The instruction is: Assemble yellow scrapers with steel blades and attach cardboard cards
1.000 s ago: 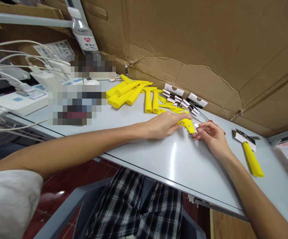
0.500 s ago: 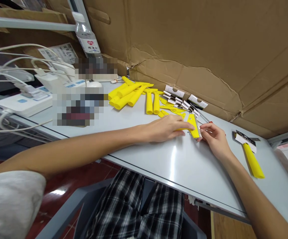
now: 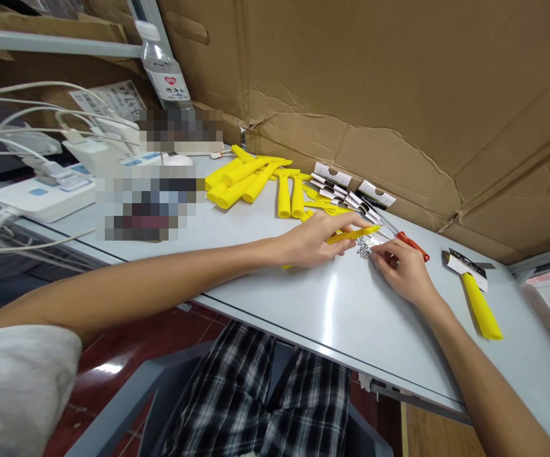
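Observation:
My left hand (image 3: 313,241) grips a yellow plastic scraper (image 3: 356,233), its head turned nearly edge-on. Close by on the right, my right hand (image 3: 404,268) has thumb and fingers pinched together beside a small pile of silver screws (image 3: 363,247); what sits between the fingertips is too small to make out. A screwdriver with a red handle (image 3: 413,246) lies just behind the right hand. Behind the left hand are yellow flat pieces (image 3: 322,205) and yellow scraper handles (image 3: 246,178).
Folded black-and-white cards (image 3: 332,176) lie against the cardboard wall (image 3: 360,82). A yellow-handled scraper with a sleeved head (image 3: 481,304) rests at the right. On the left are a power strip (image 3: 41,197) with cables and a plastic bottle (image 3: 165,70).
The scraper in my left hand has tipped from showing its flat face to nearly edge-on. My right hand has moved slightly left, off the scraper's edge to the screws, uncovering the screwdriver's red handle.

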The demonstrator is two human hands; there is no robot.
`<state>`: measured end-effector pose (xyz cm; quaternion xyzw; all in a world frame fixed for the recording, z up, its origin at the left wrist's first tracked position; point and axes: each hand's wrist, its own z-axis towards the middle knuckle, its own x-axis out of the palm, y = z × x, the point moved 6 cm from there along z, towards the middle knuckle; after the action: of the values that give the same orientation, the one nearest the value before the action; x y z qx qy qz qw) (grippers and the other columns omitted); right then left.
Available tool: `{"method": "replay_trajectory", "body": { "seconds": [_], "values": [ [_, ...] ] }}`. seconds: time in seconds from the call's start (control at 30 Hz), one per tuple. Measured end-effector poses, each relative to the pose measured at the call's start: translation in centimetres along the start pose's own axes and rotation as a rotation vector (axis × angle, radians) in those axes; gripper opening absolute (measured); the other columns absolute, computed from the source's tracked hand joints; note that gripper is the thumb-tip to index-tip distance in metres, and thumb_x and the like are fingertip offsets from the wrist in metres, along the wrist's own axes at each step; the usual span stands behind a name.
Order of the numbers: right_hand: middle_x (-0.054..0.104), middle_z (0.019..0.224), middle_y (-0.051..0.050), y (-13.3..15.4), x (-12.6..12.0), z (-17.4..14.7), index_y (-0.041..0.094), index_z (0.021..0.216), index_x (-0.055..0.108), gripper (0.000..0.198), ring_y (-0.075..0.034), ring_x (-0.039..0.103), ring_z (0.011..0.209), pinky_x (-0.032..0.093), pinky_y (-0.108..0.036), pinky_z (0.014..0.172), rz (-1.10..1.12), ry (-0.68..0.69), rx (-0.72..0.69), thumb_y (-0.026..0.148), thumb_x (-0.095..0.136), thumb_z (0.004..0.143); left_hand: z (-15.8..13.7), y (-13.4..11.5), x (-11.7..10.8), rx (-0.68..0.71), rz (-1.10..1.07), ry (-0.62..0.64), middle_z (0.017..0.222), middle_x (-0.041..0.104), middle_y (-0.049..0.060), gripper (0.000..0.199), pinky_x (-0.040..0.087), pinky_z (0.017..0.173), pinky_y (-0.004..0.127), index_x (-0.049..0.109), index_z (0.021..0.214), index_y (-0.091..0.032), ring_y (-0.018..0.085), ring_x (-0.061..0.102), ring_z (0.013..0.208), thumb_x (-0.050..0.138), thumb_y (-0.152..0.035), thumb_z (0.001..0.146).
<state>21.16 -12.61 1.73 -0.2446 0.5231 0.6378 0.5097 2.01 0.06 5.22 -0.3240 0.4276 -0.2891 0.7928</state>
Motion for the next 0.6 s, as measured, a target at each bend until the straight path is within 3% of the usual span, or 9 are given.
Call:
{"method": "replay_trajectory", "body": {
  "seconds": [0.1, 0.27, 0.4, 0.6],
  "values": [
    [0.067, 0.109, -0.009, -0.5, 0.4, 0.0, 0.023, 0.114, 0.079, 0.030, -0.016, 0.064, 0.087, 0.052, -0.034, 0.082, -0.040, 0.023, -0.013, 0.037, 0.057, 0.100, 0.0, 1.6, 0.7, -0.228, -0.316, 0.015, 0.117, 0.073, 0.013, 0.036, 0.058, 0.065, 0.032, 0.052, 0.133, -0.022, 0.017, 0.075, 0.070, 0.063, -0.031, 0.100],
    [0.065, 0.110, -0.008, -0.6, 0.8, 0.0, 0.026, 0.117, 0.080, 0.030, -0.015, 0.062, 0.087, 0.052, -0.033, 0.083, -0.065, 0.047, -0.051, 0.039, 0.059, 0.100, 0.1, 3.3, 1.8, -0.476, -0.757, 0.072, 0.115, 0.077, 0.016, 0.042, 0.060, 0.067, 0.036, 0.041, 0.133, -0.024, 0.022, 0.079, 0.076, 0.065, -0.027, 0.099],
    [0.065, 0.108, -0.008, -0.2, 0.9, 0.0, 0.025, 0.112, 0.081, 0.028, -0.014, 0.061, 0.085, 0.052, -0.032, 0.082, -0.050, 0.043, -0.060, 0.040, 0.060, 0.100, 0.2, 4.5, 2.0, -0.566, -0.851, 0.040, 0.116, 0.078, 0.016, 0.044, 0.057, 0.058, 0.031, 0.040, 0.132, -0.023, 0.020, 0.078, 0.071, 0.067, -0.024, 0.097],
    [0.065, 0.107, -0.008, 0.3, 1.0, 0.1, 0.023, 0.106, 0.080, 0.026, -0.014, 0.061, 0.086, 0.049, -0.030, 0.078, -0.078, 0.068, -0.046, 0.038, 0.061, 0.100, 0.3, 4.8, 2.2, -0.555, -0.860, 0.073, 0.119, 0.078, 0.016, 0.043, 0.055, 0.052, 0.027, 0.043, 0.126, -0.023, 0.017, 0.075, 0.065, 0.072, -0.029, 0.095]
  ]
}}
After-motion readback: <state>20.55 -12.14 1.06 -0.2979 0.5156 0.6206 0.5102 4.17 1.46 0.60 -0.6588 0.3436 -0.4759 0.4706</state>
